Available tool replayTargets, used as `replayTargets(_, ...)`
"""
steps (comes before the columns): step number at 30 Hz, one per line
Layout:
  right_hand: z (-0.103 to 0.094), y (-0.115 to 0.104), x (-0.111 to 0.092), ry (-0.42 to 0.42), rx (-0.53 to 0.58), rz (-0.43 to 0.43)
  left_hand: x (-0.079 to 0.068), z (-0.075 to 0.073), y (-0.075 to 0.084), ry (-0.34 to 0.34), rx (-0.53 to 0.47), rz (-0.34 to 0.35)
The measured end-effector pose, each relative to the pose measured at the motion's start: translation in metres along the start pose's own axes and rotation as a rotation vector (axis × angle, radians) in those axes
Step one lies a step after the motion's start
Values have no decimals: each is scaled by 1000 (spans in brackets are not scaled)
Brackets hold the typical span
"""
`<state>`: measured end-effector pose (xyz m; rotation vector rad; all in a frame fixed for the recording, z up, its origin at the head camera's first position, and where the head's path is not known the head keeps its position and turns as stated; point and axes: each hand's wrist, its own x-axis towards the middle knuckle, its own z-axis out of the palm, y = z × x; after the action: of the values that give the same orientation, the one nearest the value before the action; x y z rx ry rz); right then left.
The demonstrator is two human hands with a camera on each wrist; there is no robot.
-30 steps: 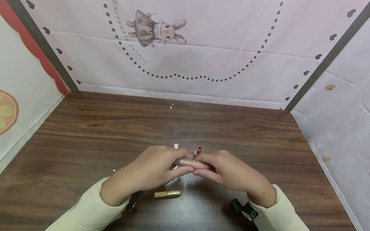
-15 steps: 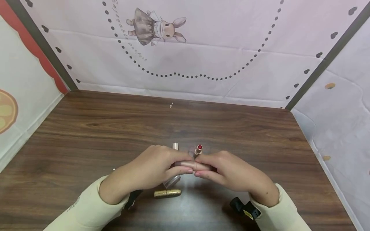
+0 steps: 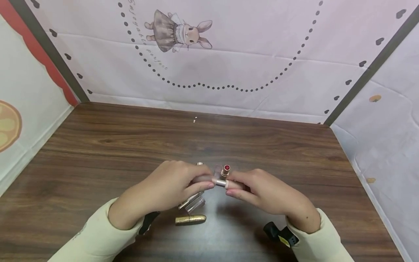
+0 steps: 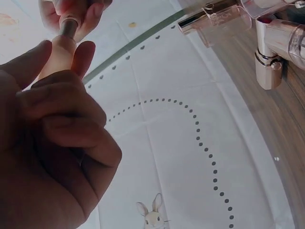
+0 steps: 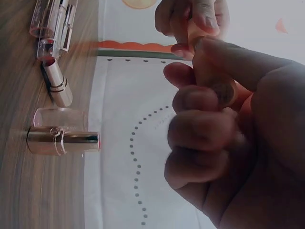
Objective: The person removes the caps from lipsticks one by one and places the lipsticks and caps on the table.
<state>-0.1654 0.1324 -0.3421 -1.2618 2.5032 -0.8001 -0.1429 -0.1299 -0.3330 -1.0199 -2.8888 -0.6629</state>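
Head view: L hand [image 3: 176,187] & R hand [image 3: 258,188], fingers curled, each grip one end of a pink tube [image 3: 220,182] just nearside of the upright red lipstick [image 3: 225,171] on the worktop [image 3: 137,145], prob. for firm hold on both parts. Gold tube [image 3: 191,220]: nearside-left of that lipstick. Vs half a sec ago, silver band [image 3: 221,183] shows btwn tube's ends; hands sit further apart.

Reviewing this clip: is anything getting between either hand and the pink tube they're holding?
Nothing visible does. The left hand and right hand each grip one end of the pink tube directly. The upright red lipstick stands on its far side, not between.
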Motion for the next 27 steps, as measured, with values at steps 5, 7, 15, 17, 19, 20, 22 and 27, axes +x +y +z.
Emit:
replayTargets(5, -2, 0, -1, -26, 27, 24, -1, -1, 2, -27, -4, -52)
replayTargets(7, -3, 1, -1, -40, 49, 27, -1, -3, 1, -37, -9, -74)
replayTargets(15, 6, 13, 3, 100, 42, 19, 6, 2, -5, -24, -46, -91)
replayTargets(17, 12, 16, 3, 152, 33, 38, 8, 6, -8, 3, -39, -91)
replayTargets(19, 18, 20, 4, 189, 36, 68, 10, 10, -11, 20, -25, -104)
replayTargets(20, 22, 22, 4, 204, 41, 83, 10, 12, -13, 25, -18, -110)
replayTargets(22, 29, 25, 6, 219, 58, 110, 11, 17, -16, 22, -5, -128)
replayTargets(27, 46, 33, 10, 193, 66, 119, 14, 30, -23, -7, 7, -156)
